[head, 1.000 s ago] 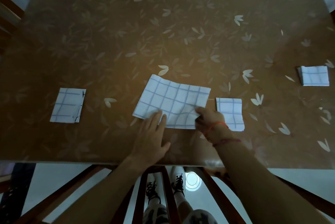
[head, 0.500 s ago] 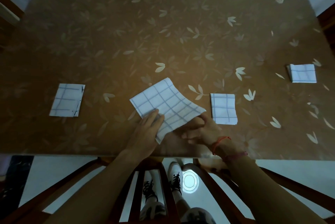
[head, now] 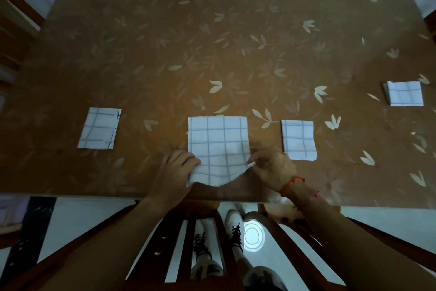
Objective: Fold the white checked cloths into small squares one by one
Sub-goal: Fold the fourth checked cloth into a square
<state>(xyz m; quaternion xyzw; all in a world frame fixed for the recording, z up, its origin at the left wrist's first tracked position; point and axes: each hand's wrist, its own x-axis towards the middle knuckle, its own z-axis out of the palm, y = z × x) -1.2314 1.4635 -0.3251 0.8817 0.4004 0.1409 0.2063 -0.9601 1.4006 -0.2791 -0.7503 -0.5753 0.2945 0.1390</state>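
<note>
- The centre cloth (head: 218,142) lay at the lower middle of the frame, a white fabric sheet with thin blue-grey grid lines. Its far part was flat on the tabletop (head: 212,43) and its near edge was lifted and sagging.
- The left hand (head: 175,170) gripped the cloth's near-left corner with curled fingers.
- The right hand (head: 271,165) pinched the near-right edge between thumb and fingertips.
- The left folded cloth (head: 99,129) sat at the left of the frame, a small rectangle of the same checked fabric. Small dark marks ran along its right edge, too small to read.
- The middle folded cloth (head: 298,138) lay just right of the centre cloth, apart from it, a neat upright rectangle.
- The far folded cloth (head: 404,93) rested near the right edge of the frame, layers showing at its left side.
- The tabletop was brown and glossy, printed with pale leaves and flowers.
- A red cord bracelet (head: 292,183) and a pink one (head: 315,194) circled the right wrist.
- At the bottom of the frame, dark wooden chair slats (head: 165,243) and white laced shoes (head: 233,227) showed.
</note>
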